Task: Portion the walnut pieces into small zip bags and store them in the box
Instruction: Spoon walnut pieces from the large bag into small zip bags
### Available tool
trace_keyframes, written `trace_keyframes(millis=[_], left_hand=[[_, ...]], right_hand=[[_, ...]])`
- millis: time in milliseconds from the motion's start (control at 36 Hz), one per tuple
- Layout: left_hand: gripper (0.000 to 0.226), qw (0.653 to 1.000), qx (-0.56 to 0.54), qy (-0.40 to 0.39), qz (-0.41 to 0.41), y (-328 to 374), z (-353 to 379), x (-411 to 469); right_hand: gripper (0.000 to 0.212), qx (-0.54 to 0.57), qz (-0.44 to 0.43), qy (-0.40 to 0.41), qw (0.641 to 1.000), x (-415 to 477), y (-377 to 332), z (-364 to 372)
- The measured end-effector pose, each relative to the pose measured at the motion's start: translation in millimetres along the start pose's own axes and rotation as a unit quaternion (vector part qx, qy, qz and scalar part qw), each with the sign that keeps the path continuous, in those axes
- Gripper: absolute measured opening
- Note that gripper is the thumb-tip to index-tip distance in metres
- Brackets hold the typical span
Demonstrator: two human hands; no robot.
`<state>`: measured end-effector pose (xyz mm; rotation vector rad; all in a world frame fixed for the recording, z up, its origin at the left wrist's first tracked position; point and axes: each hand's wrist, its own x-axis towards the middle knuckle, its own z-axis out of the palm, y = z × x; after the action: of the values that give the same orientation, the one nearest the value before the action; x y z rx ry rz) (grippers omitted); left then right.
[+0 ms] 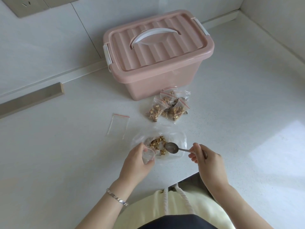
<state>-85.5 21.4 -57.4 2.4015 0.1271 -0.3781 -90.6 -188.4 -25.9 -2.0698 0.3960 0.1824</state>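
Left fingers (140, 147) pinch a small zip bag (148, 155) beside the walnut pieces (156, 142).

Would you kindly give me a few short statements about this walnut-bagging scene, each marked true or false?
1. The pink box has its lid on. True.
2. The right hand holds a spoon. True.
3. The spoon is heaped full. False: its bowl looks empty.
4. The filled zip bags are inside the box. False: they lie on the counter in front of it.
5. The left hand holds a small clear bag. True.
6. The empty flat zip bag lies to the right of the spoon. False: it lies on the counter to the left of the filled bags.
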Motion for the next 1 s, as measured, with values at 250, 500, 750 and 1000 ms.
trace_keyframes(millis=[250, 500, 750, 1000], left_hand=[[0.016, 0.983, -0.155, -0.051, -0.088, -5, 4, -3], [0.030, 0.973, -0.202, -0.048, -0.097, 1, 3, 1], [0.026, 0.957, -0.260, -0.077, -0.101, 5, 4, 6], [0.034, 0.941, -0.328, -0.029, -0.077, 9, 2, -1]], right_hand=[[0.035, 0.190, 0.125, -0.013, 0.974, 5, 9, 18], [0.038, 0.248, 0.140, -0.020, 0.958, 9, 10, 24], [0.036, 0.249, 0.168, -0.079, 0.950, 26, 11, 21], [0.038, 0.359, 0.264, -0.077, 0.892, 25, 28, 8]])
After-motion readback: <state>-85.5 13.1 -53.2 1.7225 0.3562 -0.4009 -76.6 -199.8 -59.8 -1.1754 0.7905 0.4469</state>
